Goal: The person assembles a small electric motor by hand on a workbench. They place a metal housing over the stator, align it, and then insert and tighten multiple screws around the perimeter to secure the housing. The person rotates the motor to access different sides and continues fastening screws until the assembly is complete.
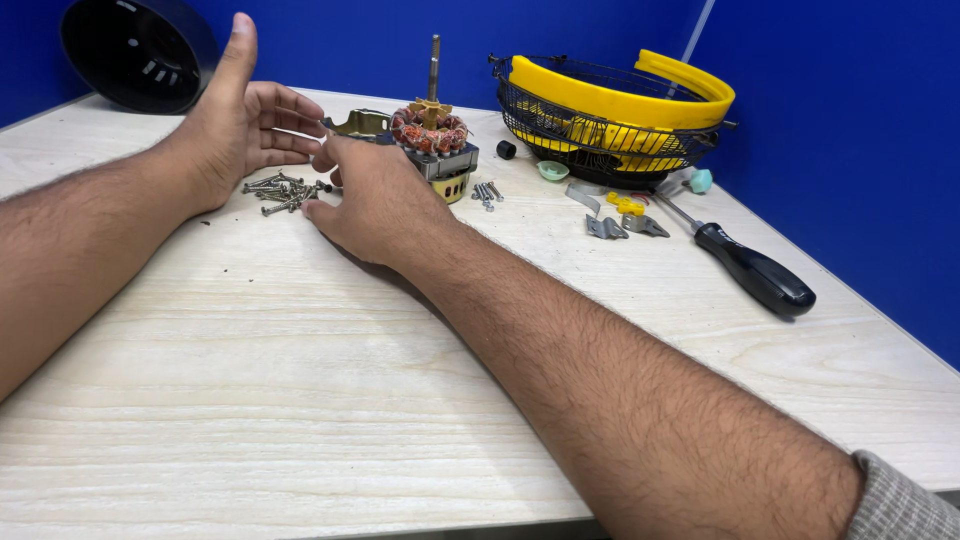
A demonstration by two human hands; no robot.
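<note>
— Between the 2 hands, what lies on the bench (300,400)?

— A loose heap of small metal screws (284,190), thin and grey, on pale wood-grain laminate. The left hand (235,130) stands on its edge just behind the heap, palm inward, thumb up, fingers loosely curled, holding nothing.

— And the right hand (375,200)?

— Palm down, back to the camera, forearm stretched across the bench. Its fingertips reach the near edge of the screws; whether they pinch one I cannot tell.

— Beyond its knuckles?

— A fan motor (435,140) just past them: copper windings in a ring, a steel shaft upright, a bent brass-coloured bracket (358,124) at its side. Further to the right of that hand sit a black wire grille with yellow plastic (610,115) and a black-handled screwdriver (745,265).
</note>
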